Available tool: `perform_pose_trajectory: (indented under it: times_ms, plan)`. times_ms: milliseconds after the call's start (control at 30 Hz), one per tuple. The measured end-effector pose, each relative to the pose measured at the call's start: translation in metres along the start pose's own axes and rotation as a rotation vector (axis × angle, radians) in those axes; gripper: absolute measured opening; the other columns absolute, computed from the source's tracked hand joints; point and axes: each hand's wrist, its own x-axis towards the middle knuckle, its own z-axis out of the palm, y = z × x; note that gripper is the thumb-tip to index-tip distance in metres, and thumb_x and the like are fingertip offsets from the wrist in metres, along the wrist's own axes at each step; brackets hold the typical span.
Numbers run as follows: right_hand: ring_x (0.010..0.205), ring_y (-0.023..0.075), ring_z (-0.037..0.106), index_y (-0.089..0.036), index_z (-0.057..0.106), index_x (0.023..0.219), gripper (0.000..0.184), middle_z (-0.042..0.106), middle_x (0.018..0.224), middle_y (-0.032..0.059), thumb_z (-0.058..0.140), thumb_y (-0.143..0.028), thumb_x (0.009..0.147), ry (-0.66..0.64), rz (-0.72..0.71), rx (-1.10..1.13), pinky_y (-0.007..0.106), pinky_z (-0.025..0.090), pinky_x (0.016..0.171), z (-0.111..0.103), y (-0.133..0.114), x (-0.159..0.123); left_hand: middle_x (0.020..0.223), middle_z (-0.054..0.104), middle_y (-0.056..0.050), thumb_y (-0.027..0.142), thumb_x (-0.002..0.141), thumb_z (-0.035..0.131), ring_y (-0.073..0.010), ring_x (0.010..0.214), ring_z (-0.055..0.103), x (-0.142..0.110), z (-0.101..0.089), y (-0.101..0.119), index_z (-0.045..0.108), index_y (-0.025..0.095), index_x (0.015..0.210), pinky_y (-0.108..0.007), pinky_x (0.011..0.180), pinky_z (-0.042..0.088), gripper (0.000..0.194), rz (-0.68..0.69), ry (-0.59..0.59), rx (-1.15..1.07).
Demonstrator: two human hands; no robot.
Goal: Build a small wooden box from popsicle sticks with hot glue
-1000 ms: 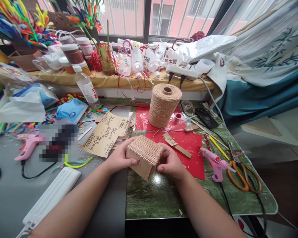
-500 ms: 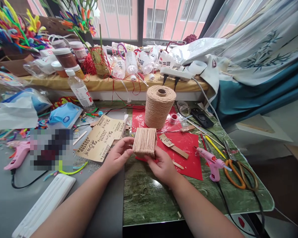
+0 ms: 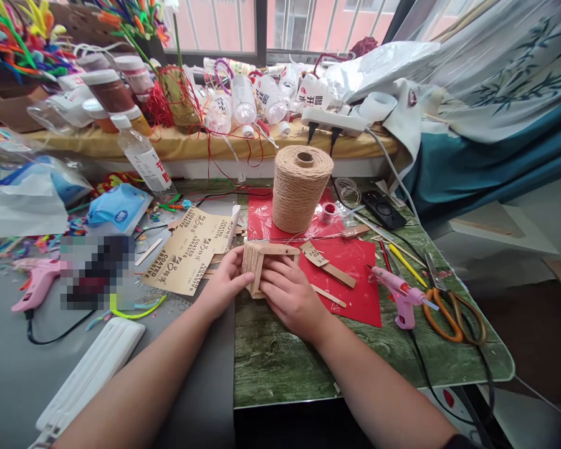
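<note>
A small wooden box wrapped in twine (image 3: 252,265) is tilted in front of me, its open side with a bare wood rim facing me. My left hand (image 3: 229,277) is closed on its left side, the thumb along the front edge. My right hand (image 3: 290,296) holds it at the right, with fingers reaching into the opening; the fingertips and right thumb are hidden. Just behind the box stands a large spool of twine (image 3: 299,193). A wooden strip (image 3: 339,275) with a piece of sandpaper lies to the right on red sheets (image 3: 359,255).
At the right lie a pink glue gun (image 3: 399,296), scissors (image 3: 449,315), a yellow pen (image 3: 406,263) and a black phone (image 3: 383,209). To the left are sandpaper (image 3: 182,255), another pink glue gun (image 3: 40,280) and a white power strip (image 3: 93,374). A bottle (image 3: 144,159) stands behind.
The box has turned so that its open side, rather than its twine-covered face, shows towards me. My right hand's fingers have moved from its lower right corner into the opening.
</note>
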Motion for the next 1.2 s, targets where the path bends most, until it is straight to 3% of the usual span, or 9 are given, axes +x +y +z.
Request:
perform_pose_trajectory:
  times_ms: [233, 333, 433, 533, 633, 767, 867, 1067, 1200]
  plan:
    - [0.145, 0.0302, 0.054, -0.035, 0.066, 0.138, 0.042, 0.069, 0.143, 0.0034, 0.068, -0.022, 0.098, 0.087, -0.04, 0.071, 0.063, 0.032, 0.131, -0.004, -0.004, -0.006, 0.152, 0.058, -0.015, 0.041, 0.085, 0.082, -0.0343, 0.145, 0.052, 0.0, -0.003, -0.002, 0.048, 0.02, 0.148, -0.048, 0.122, 0.041, 0.075, -0.021, 0.05, 0.016]
    - [0.145, 0.0345, 0.052, -0.041, 0.062, 0.138, 0.054, 0.06, 0.15, 0.0029, 0.08, -0.03, 0.089, 0.355, 0.149, 0.169, 0.067, 0.027, 0.131, -0.007, -0.005, -0.01, 0.151, 0.059, -0.013, 0.042, 0.086, 0.076, -0.0358, 0.146, 0.051, 0.001, -0.002, 0.001, 0.052, 0.02, 0.146, -0.05, 0.121, 0.042, 0.069, -0.029, 0.088, -0.093]
    - [0.148, 0.0341, 0.047, -0.036, 0.048, 0.151, 0.064, 0.047, 0.16, 0.0102, 0.075, -0.042, 0.093, 0.543, 0.386, 0.386, 0.062, 0.037, 0.126, 0.0, -0.001, -0.009, 0.147, 0.063, -0.012, 0.043, 0.084, 0.073, -0.037, 0.141, 0.056, 0.001, 0.003, 0.006, 0.055, 0.021, 0.144, -0.051, 0.117, 0.046, 0.067, -0.044, 0.061, -0.159]
    - [0.145, 0.0325, 0.052, -0.03, 0.035, 0.156, 0.078, 0.048, 0.159, 0.0168, 0.073, -0.057, 0.093, 0.461, 0.547, 0.71, 0.054, 0.05, 0.117, 0.012, 0.004, -0.004, 0.145, 0.066, -0.011, 0.047, 0.082, 0.074, -0.0391, 0.138, 0.058, -0.002, 0.005, 0.007, 0.057, 0.023, 0.145, -0.053, 0.115, 0.049, 0.069, -0.062, 0.023, -0.194]
    - [0.144, 0.0309, 0.055, -0.029, 0.036, 0.155, 0.082, 0.051, 0.157, 0.0166, 0.078, -0.056, 0.09, 0.409, 0.629, 0.876, 0.051, 0.049, 0.119, 0.019, 0.002, 0.0, 0.151, 0.062, -0.011, 0.048, 0.079, 0.079, -0.0399, 0.142, 0.055, -0.007, 0.004, 0.004, 0.053, 0.026, 0.15, -0.054, 0.117, 0.047, 0.078, -0.08, -0.011, -0.183]
    - [0.15, 0.0303, 0.048, -0.029, 0.036, 0.156, 0.089, 0.046, 0.162, 0.0152, 0.087, -0.046, 0.085, 0.416, 0.612, 0.837, 0.052, 0.039, 0.127, 0.02, -0.008, -0.003, 0.159, 0.054, -0.011, 0.039, 0.079, 0.087, -0.036, 0.149, 0.048, -0.009, 0.002, 0.002, 0.048, 0.026, 0.154, -0.051, 0.126, 0.036, 0.086, -0.073, 0.07, 0.073]
    - [0.153, 0.0318, 0.043, -0.029, 0.034, 0.159, 0.1, 0.043, 0.164, 0.0158, 0.092, -0.046, 0.079, 0.358, 0.546, 0.799, 0.053, 0.035, 0.129, 0.019, -0.012, -0.009, 0.151, 0.062, -0.013, 0.038, 0.084, 0.083, -0.0341, 0.142, 0.056, -0.007, 0.004, 0.007, 0.058, 0.023, 0.146, -0.051, 0.125, 0.037, 0.068, -0.036, 0.198, 0.21]
    - [0.136, 0.0305, 0.062, -0.031, 0.047, 0.15, 0.064, 0.062, 0.147, 0.0138, 0.067, -0.06, 0.097, 0.402, 0.443, 0.945, 0.053, 0.05, 0.117, 0.014, -0.012, -0.01, 0.123, 0.078, -0.013, 0.045, 0.09, 0.075, -0.0339, 0.117, 0.072, -0.006, 0.005, 0.014, 0.073, 0.016, 0.123, -0.051, 0.108, 0.053, 0.043, -0.074, 0.218, 0.053]
    - [0.108, 0.0259, 0.073, -0.028, 0.067, 0.121, 0.033, 0.076, 0.115, 0.0087, 0.062, -0.054, 0.102, 0.455, 0.595, 0.97, 0.046, 0.059, 0.1, 0.012, -0.008, -0.004, 0.116, 0.08, -0.012, 0.045, 0.089, 0.076, -0.0325, 0.11, 0.075, -0.007, 0.006, 0.009, 0.076, 0.017, 0.114, -0.049, 0.103, 0.058, 0.037, -0.119, 0.178, -0.079]
